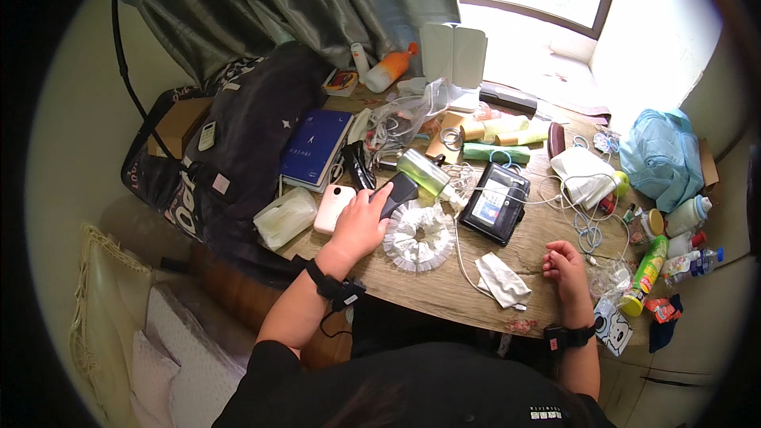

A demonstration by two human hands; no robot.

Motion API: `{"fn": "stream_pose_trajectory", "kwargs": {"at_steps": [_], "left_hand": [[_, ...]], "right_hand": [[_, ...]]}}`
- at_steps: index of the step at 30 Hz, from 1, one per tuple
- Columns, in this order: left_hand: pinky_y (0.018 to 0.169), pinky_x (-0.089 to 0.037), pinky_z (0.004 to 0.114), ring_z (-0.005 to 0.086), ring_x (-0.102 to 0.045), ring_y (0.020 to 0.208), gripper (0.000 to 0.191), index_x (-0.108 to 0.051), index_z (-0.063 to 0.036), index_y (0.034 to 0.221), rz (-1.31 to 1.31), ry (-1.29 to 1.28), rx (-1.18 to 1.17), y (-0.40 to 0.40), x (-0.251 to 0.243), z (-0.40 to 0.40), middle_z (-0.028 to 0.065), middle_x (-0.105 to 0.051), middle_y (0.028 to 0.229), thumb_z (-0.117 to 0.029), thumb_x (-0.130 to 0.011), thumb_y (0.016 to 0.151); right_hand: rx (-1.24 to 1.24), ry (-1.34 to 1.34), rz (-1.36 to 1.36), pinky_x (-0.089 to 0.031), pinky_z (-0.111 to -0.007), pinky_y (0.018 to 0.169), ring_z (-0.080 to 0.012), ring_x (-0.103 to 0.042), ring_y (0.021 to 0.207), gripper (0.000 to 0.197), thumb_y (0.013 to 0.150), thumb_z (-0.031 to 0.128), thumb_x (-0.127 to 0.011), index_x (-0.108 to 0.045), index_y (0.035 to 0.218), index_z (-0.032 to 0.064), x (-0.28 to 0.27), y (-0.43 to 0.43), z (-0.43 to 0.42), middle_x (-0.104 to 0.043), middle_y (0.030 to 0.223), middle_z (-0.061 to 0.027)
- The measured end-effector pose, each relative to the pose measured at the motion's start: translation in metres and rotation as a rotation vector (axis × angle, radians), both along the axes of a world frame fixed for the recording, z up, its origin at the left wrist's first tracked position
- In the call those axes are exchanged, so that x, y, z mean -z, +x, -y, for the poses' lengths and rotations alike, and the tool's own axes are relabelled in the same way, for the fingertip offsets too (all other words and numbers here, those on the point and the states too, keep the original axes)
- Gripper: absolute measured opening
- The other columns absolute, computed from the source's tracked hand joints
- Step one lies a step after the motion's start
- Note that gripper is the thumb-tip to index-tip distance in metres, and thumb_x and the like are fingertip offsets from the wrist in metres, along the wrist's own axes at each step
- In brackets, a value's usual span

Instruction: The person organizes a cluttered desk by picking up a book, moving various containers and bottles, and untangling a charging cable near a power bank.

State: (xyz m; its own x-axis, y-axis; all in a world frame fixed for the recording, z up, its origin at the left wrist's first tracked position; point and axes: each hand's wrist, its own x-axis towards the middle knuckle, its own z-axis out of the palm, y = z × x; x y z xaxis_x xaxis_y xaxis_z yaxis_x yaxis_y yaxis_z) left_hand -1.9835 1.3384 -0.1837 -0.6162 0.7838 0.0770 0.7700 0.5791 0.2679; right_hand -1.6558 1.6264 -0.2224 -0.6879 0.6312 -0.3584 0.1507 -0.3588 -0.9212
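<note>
My left hand lies over the left end of a dark grey rectangular case, its index finger along the top and the thumb at the near side. Just left of these fingers is a pale pink device with a round dark lens. A white lace-edged scrunchie rests close to the thumb. My right hand hovers at the table's right front, fingers loosely curled and nothing visible in them. Between the hands lie a folded white cloth and a black wallet with a card window.
A wooden table carries a pump bottle, a blue book, a tissue pack and tangled white cables. Several bottles and a green snack canister crowd the right edge, near a light-blue bag. A dark blanket covers the left.
</note>
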Motion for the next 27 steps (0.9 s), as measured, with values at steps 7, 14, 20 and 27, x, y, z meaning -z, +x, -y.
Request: {"fn": "stream_pose_trajectory", "kwargs": {"at_steps": [7,14,20,27], "left_hand": [[0.092,-0.048,0.044,0.0356,-0.056,0.107,0.071,-0.039,-0.0169,0.144,0.078,0.032,-0.043,0.001,-0.004,0.006,0.0167,-0.053,0.116,-0.022,-0.072,0.081],[0.097,-0.044,0.042,0.038,-0.053,0.111,0.054,-0.049,-0.0105,0.136,0.156,0.194,-0.044,-0.006,-0.015,0.023,0.019,-0.054,0.121,-0.026,-0.063,0.087],[0.1,-0.043,0.044,0.0378,-0.052,0.116,0.049,-0.055,-0.008,0.128,-0.151,0.158,-0.276,-0.045,-0.025,0.087,0.0178,-0.058,0.122,-0.013,-0.064,0.081],[0.091,-0.048,0.045,0.0358,-0.059,0.104,0.039,-0.062,-0.009,0.117,-0.053,-0.169,-0.491,-0.062,-0.042,0.129,0.0151,-0.063,0.111,-0.014,-0.066,0.079]], "right_hand": [[-0.051,-0.043,0.002,-0.052,-0.021,0.063,-0.0097,-0.06,0.073,0.019,0.093,0.011,-0.055,-0.058,0.111,0.0047,0.0,0.0,-0.006,-0.062,0.088,-0.0042],[-0.058,-0.054,-0.007,-0.052,-0.021,0.063,-0.0101,-0.061,0.073,0.02,0.094,0.01,-0.053,-0.057,0.113,0.0043,0.003,0.001,-0.009,-0.063,0.089,-0.0049],[-0.051,-0.064,-0.007,-0.052,-0.021,0.062,-0.0095,-0.06,0.072,0.019,0.095,0.01,-0.053,-0.058,0.112,0.0045,0.0,0.0,-0.005,-0.063,0.088,-0.0044],[-0.043,-0.051,-0.016,-0.052,-0.02,0.062,-0.0088,-0.06,0.073,0.018,0.095,0.011,-0.054,-0.058,0.11,0.005,-0.004,-0.001,-0.003,-0.062,0.087,-0.0035]]}}
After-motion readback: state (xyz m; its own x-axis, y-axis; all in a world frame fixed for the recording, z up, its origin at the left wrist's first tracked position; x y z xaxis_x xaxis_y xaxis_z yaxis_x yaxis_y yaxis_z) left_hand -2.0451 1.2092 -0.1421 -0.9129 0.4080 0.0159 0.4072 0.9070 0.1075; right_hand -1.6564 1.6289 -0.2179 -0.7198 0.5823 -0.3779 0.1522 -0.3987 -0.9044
